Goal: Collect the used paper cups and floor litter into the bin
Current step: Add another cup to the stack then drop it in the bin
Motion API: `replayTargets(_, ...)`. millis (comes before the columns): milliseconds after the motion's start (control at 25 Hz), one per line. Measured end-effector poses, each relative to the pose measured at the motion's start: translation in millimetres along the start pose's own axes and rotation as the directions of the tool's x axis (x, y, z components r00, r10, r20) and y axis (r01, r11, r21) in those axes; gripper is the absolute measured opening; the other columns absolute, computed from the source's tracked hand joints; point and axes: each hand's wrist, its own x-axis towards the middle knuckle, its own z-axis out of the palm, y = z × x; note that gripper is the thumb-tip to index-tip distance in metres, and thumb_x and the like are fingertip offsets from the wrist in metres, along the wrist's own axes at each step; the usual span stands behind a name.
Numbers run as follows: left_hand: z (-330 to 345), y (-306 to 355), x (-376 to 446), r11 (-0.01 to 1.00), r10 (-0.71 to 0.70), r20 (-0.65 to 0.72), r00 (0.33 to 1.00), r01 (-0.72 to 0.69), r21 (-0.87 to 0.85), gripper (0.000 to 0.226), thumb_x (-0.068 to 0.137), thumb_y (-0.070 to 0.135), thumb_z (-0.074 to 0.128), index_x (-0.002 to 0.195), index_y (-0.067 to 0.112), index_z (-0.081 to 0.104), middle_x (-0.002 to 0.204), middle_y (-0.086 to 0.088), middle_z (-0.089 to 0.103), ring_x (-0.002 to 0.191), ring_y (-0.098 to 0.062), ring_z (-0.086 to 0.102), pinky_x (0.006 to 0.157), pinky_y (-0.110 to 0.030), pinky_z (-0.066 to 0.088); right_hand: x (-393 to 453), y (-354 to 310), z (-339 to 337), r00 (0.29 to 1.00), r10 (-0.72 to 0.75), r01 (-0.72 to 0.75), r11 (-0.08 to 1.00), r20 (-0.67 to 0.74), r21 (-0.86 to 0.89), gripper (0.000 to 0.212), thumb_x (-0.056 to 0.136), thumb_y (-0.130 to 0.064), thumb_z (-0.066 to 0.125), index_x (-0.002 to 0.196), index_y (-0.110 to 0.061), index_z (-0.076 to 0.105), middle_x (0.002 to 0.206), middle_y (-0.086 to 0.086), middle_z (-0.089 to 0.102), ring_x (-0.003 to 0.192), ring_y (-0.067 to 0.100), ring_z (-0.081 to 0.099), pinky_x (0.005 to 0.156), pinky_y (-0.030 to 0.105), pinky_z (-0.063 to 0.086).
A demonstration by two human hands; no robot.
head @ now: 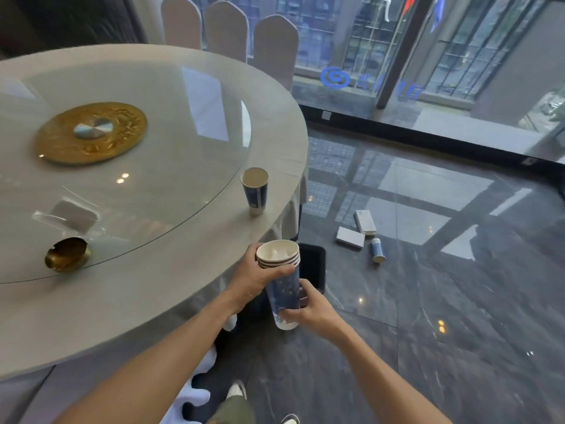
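Observation:
I hold a stack of several blue-and-white paper cups (282, 286) just off the table's edge. My left hand (255, 275) grips the stack near its rims, and my right hand (308, 307) grips it near the base. One more blue paper cup (255, 191) stands upright on the round table (171, 301) near its right edge. Behind the stack a black bin (313, 264) stands on the floor, partly hidden by the cups. On the dark floor to the right lie a fallen blue cup (378, 250) and two small white boxes (357, 229).
On the table's glass turntable (171, 185) are a gold centre disc (91, 133), a gold ashtray (67, 254) and a clear plastic wrapper (72, 217). Covered chairs (275, 47) stand behind the table. Glass walls (428, 56) bound the glossy floor. My shoes (238, 390) show below.

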Motion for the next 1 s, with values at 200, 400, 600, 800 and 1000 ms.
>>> replayTargets(200,-40,10,55,0.995,0.080,-0.158,0.984,-0.088,-0.039,0.087,0.060,0.050,0.098,0.131,0.026,0.053,0.118,0.014,0.067,0.108,-0.007,0.068,0.073,-0.014,0.058,70,-54,-5,0.994,-0.080,0.085,0.994,0.079,-0.067,0.068,0.070,-0.047,0.086,0.129,-0.036,0.054,0.112,-0.017,0.069,0.098,0.001,0.070,0.084,0.023,0.060)
replayTargets(400,-97,37,129,0.976,0.113,-0.329,0.937,-0.166,-0.138,0.095,0.049,0.063,0.094,0.127,0.024,0.056,0.117,0.009,0.069,0.102,0.000,0.069,0.073,-0.013,0.057,139,-116,-19,0.983,-0.129,0.128,0.992,-0.132,-0.016,0.110,0.070,-0.078,0.073,0.159,-0.027,0.032,0.157,-0.006,0.045,0.139,0.011,0.047,0.109,0.032,0.043)
replayTargets(600,-144,51,177,0.979,0.125,-0.372,0.920,-0.175,-0.104,0.092,0.057,0.048,0.099,0.132,0.021,0.053,0.124,0.002,0.069,0.109,-0.009,0.068,0.080,-0.019,0.058,208,-162,-31,0.917,-0.196,0.148,0.976,-0.347,-0.159,0.118,0.075,-0.062,0.081,0.165,-0.026,0.013,0.172,0.000,0.014,0.158,0.019,0.014,0.128,0.049,0.020)
replayTargets(800,-163,34,199,0.985,0.085,-0.414,0.906,-0.140,-0.104,0.092,0.063,0.034,0.100,0.138,0.019,0.050,0.132,-0.001,0.066,0.120,-0.021,0.064,0.087,-0.027,0.056,268,-177,-23,0.924,-0.096,0.027,0.982,-0.371,-0.187,0.138,0.067,-0.051,0.092,0.165,-0.018,0.001,0.171,0.006,0.009,0.158,0.024,0.011,0.127,0.045,0.020)
replayTargets(1000,-168,24,203,0.987,0.005,-0.437,0.899,-0.074,-0.143,0.089,0.062,0.036,0.101,0.135,0.021,0.051,0.125,0.004,0.067,0.117,-0.019,0.066,0.081,-0.025,0.055,301,-177,-10,0.953,-0.053,-0.004,0.982,-0.300,-0.188,0.124,0.074,-0.033,0.092,0.163,-0.013,0.008,0.164,0.009,0.023,0.148,0.029,0.034,0.117,0.041,0.036)
